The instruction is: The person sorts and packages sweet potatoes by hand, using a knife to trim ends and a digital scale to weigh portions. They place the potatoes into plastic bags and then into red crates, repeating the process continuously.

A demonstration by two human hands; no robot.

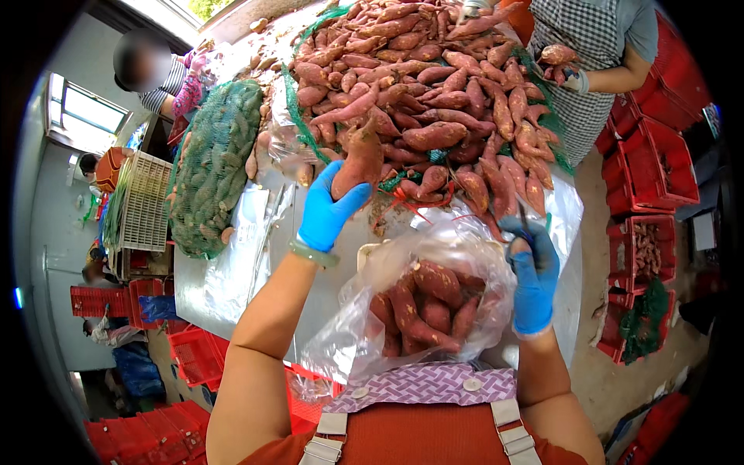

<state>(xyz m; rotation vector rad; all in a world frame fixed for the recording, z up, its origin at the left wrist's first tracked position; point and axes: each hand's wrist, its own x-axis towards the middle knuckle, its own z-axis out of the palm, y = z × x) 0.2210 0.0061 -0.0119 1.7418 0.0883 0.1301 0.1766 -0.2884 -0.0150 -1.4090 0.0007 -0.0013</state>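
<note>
My left hand [334, 200], in a blue glove with a jade-coloured bangle at the wrist, grips a sweet potato [358, 157] upright over the table. In my blue-gloved right hand [533, 273] is a slim dark tool [523, 221], partly hidden by the fingers; its exact kind is unclear. The glove's thumb is torn, baring the thumb tip. Between my forearms sits a clear plastic bag [354, 325], its mouth spread and several sweet potatoes [436, 311] inside. Beyond both hands rises a large heap of sweet potatoes [436, 136] on green netting, with red string [407, 200] at its near edge.
A full green mesh sack [218, 168] lies to the left beside flat plastic bags [238, 256] on the metal table [308, 279]. Across the heap, a co-worker in a checked apron [575, 29] holds sweet potatoes. Another person [168, 81] stands far left. Red crates [657, 163] line the right floor.
</note>
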